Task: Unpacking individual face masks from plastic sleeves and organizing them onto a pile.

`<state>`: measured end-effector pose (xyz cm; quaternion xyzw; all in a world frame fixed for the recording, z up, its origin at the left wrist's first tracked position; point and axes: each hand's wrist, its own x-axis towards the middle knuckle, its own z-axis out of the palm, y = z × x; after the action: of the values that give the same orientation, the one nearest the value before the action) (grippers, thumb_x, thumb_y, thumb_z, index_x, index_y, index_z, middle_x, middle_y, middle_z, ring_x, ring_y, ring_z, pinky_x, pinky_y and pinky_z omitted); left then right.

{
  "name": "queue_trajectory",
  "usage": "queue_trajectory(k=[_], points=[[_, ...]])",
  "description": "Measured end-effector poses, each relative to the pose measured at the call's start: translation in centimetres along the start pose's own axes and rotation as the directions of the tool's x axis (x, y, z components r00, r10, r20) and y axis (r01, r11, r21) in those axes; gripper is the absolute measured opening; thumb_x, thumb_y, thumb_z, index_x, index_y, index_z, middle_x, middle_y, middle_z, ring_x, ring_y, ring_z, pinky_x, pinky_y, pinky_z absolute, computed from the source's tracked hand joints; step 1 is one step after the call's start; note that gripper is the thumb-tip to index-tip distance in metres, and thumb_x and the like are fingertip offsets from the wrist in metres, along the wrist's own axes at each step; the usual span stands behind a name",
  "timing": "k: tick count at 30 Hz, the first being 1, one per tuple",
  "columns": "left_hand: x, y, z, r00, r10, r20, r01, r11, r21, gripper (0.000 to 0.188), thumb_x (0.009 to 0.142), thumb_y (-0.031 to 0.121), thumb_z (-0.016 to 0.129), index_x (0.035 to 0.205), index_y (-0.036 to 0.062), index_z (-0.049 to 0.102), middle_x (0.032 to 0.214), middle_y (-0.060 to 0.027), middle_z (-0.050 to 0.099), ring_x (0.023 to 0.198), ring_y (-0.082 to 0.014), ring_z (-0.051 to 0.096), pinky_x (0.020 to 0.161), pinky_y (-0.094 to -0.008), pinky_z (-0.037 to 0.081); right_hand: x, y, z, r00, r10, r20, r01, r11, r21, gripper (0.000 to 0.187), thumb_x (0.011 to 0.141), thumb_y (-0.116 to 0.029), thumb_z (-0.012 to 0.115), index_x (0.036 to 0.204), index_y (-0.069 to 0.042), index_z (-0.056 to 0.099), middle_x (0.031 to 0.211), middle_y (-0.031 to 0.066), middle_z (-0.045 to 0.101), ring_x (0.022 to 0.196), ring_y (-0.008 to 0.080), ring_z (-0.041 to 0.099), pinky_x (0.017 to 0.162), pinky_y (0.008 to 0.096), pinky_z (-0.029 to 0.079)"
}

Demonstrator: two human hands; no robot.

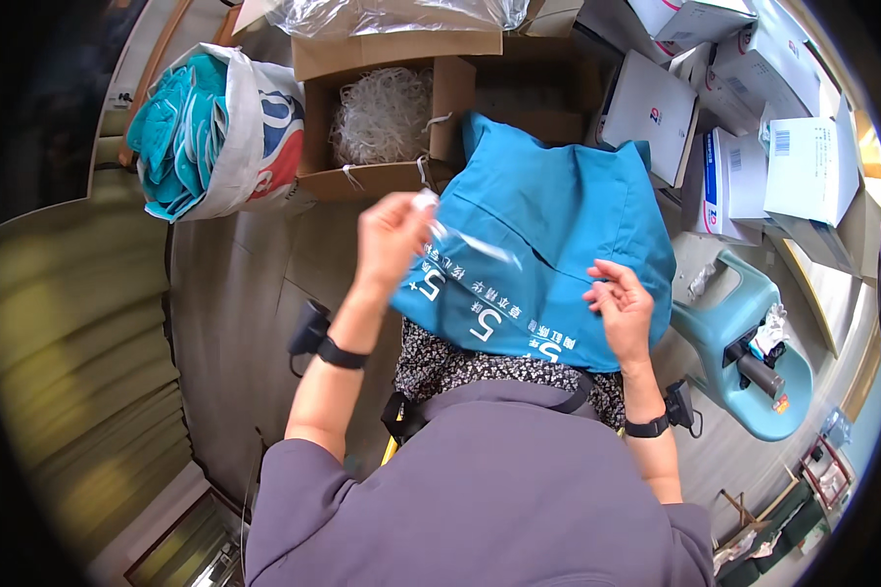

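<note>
A teal-blue cloth with white print, probably an apron, drapes over my lap and reaches toward the cardboard box in front of me. Above its left part, my left hand pinches a thin white strip by a small white end. Motion blurs the strip, which trails to the right across the cloth; its exact kind cannot be made out. Over the cloth's right side hovers my right hand, fingers loosely bent and apart, with nothing visible in them.
A cardboard box ahead holds a tangle of white strands. At left stands a white sack full of folded teal pieces. White boxes pile up at right, near a blue plastic stool with small items on it.
</note>
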<state>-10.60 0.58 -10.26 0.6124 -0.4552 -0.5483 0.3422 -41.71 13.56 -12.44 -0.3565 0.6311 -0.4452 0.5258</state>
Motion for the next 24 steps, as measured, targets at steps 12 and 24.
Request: queue_trajectory(k=[12, 24], points=[[7.7, 0.4, 6.2, 0.842, 0.475, 0.255, -0.523, 0.607, 0.598, 0.083, 0.085, 0.026, 0.077, 0.152, 0.0062, 0.032, 0.150, -0.0234, 0.040, 0.139, -0.0371, 0.038, 0.113, -0.0445, 0.034, 1.2, -1.5, -4.5, 0.979, -0.109, -0.174, 0.101, 0.993, -0.054, 0.015, 0.097, -0.003, 0.059, 0.110, -0.001, 0.066, 0.092, 0.0062, 0.071, 0.071, 0.0086, 0.066, 0.060, 0.0211, 0.050], [6.0, 0.0, 12.7, 0.823, 0.425, 0.378, -0.514, 0.269, 0.815, 0.079, 0.079, 0.036, 0.075, 0.147, 0.0110, 0.042, 0.156, -0.0238, 0.028, 0.143, -0.0428, 0.027, 0.115, -0.0524, 0.025, 8.4, -20.6, -30.2, 0.497, -0.659, -0.564, 0.216, 0.724, -0.655, 0.015, 0.097, -0.002, 0.054, 0.105, 0.000, 0.067, 0.085, 0.0065, 0.070, 0.071, 0.0093, 0.065, 0.060, 0.0228, 0.050]])
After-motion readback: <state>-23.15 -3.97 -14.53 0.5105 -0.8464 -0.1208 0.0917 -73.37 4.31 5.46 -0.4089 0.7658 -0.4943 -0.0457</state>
